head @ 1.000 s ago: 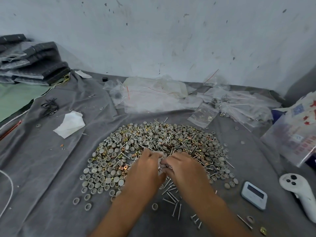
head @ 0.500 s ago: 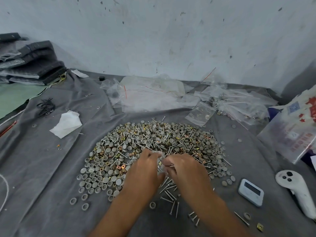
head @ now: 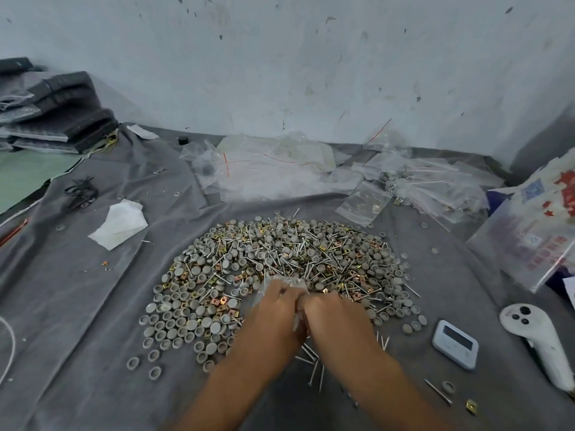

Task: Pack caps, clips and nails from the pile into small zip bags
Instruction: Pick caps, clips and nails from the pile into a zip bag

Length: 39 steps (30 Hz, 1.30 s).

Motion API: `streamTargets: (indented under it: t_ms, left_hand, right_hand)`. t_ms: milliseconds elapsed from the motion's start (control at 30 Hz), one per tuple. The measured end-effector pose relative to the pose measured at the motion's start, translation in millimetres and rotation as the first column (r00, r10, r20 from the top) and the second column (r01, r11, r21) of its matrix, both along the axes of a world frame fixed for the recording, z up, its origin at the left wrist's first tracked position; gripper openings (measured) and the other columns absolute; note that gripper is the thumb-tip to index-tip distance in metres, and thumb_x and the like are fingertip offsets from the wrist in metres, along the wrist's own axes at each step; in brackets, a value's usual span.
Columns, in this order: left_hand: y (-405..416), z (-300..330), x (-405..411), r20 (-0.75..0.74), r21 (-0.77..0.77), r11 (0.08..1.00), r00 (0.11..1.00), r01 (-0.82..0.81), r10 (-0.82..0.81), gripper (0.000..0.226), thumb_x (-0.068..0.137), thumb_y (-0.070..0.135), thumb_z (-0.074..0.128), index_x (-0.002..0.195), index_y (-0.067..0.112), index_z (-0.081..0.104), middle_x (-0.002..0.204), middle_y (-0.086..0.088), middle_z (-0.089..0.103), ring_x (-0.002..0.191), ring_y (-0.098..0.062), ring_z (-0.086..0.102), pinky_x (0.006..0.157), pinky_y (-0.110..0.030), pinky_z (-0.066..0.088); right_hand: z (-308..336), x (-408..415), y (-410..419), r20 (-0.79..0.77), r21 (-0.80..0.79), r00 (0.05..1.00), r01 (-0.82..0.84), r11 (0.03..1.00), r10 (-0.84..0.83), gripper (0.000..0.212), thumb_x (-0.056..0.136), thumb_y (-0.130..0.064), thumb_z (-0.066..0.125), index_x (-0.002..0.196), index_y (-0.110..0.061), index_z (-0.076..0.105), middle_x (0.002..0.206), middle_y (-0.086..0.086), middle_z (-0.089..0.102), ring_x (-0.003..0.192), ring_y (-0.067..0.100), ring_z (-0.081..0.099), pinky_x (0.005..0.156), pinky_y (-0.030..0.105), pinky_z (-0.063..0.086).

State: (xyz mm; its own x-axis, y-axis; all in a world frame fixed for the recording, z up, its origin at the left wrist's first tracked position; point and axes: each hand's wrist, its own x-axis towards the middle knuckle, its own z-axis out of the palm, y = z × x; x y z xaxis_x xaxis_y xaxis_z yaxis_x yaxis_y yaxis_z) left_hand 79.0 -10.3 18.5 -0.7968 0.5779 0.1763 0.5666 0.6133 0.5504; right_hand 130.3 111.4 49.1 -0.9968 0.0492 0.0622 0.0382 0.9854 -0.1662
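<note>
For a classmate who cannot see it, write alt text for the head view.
Two hands, left and right, hold a small clear bag together over a pile of grey caps, brass clips and nails on grey cloth; more bags lie behind.

Pile (head: 280,262) of grey round caps, brass square clips and steel nails spreads across the grey cloth; a clear bag (head: 287,283) sits crumpled at its near edge.
</note>
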Motion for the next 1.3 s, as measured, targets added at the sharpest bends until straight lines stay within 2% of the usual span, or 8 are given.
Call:
streamTargets:
  t_ms: [67,167,267,433,767,1033,1200,1300]
  left_hand:
    - [1,-5,1,0.04,0.08,0.997,0.999,-0.01,0.007,0.04,0.083,0.014,0.071,0.12,0.024,0.059,0.116,0.006,0.052,0.095,-0.011,0.058,0.084,-0.032,0.052]
    - [0,-12,6,0.109,0.231,0.969,0.992,-0.091,0.067,0.035,0.089,0.017,0.071,0.112,0.03,0.049,0.109,0.013,0.054,0.08,-0.006,0.062,0.071,-0.027,0.056]
    - [0,-17,11,0.228,0.34,0.917,0.964,-0.208,0.134,0.045,0.085,0.012,0.075,0.103,0.036,0.041,0.094,0.006,0.06,0.067,-0.007,0.064,0.059,-0.025,0.055]
    - [-2,-23,22,0.383,0.466,0.824,0.913,-0.323,0.141,0.049,0.079,0.001,0.077,0.1,0.032,0.046,0.073,-0.004,0.064,0.058,-0.005,0.06,0.053,-0.019,0.05]
    - [-13,-29,28,0.399,0.503,0.756,0.888,-0.42,0.228,0.051,0.076,0.002,0.08,0.087,0.038,0.047,0.073,0.003,0.068,0.061,-0.013,0.067,0.055,-0.033,0.058]
    - [-13,-30,27,0.375,0.494,0.755,0.889,-0.431,0.262,0.057,0.073,0.002,0.08,0.083,0.044,0.044,0.072,0.009,0.067,0.054,-0.007,0.063,0.049,-0.018,0.049]
    - [-15,-29,28,0.369,0.483,0.761,0.889,-0.433,0.272,0.057,0.074,0.002,0.081,0.084,0.045,0.043,0.077,0.014,0.066,0.055,-0.005,0.063,0.047,-0.015,0.048]
    - [-16,-31,29,0.383,0.47,0.767,0.884,-0.437,0.269,0.05,0.075,0.001,0.08,0.087,0.034,0.046,0.076,0.013,0.066,0.054,-0.005,0.062,0.046,-0.015,0.047]
  right_hand:
    - [-6,2,-1,-0.015,-0.044,0.999,0.042,0.998,-0.043,0.023,0.097,-0.015,0.055,0.117,-0.025,0.052,0.107,-0.001,0.069,0.098,0.025,0.07,0.07,0.034,0.045]
    - [-18,6,3,-0.067,-0.153,0.993,0.09,0.984,-0.101,0.015,0.101,-0.029,0.051,0.101,-0.028,0.036,0.097,-0.005,0.066,0.083,0.018,0.066,0.058,0.029,0.032]
    - [-31,5,9,-0.055,-0.177,0.993,0.093,0.98,-0.104,0.009,0.101,-0.041,0.051,0.1,-0.031,0.052,0.095,-0.008,0.068,0.08,0.014,0.065,0.056,0.027,0.034]
    - [-46,-3,14,0.05,-0.259,0.997,-0.044,0.965,0.059,0.016,0.099,-0.022,0.055,0.113,-0.027,0.06,0.107,-0.005,0.065,0.09,0.018,0.065,0.068,0.031,0.049]
    - [-48,-15,9,0.065,-0.086,0.986,-0.147,0.985,0.152,0.049,0.099,-0.051,0.032,0.13,-0.028,0.061,0.13,-0.005,0.061,0.106,0.021,0.063,0.08,0.032,0.048]
    - [-56,-19,-1,0.041,0.018,0.986,-0.162,0.987,0.161,0.024,0.097,-0.026,0.059,0.119,-0.017,0.062,0.124,0.001,0.058,0.1,0.024,0.064,0.077,0.037,0.051]
    - [-57,-16,5,0.064,0.022,0.967,-0.25,0.968,0.248,0.037,0.093,-0.019,0.064,0.128,-0.014,0.055,0.133,0.003,0.05,0.107,0.025,0.061,0.083,0.038,0.051]
    - [-57,-14,7,0.025,0.018,0.956,-0.291,0.956,0.291,0.038,0.095,-0.021,0.06,0.133,-0.019,0.052,0.136,-0.001,0.048,0.11,0.02,0.059,0.083,0.034,0.051]
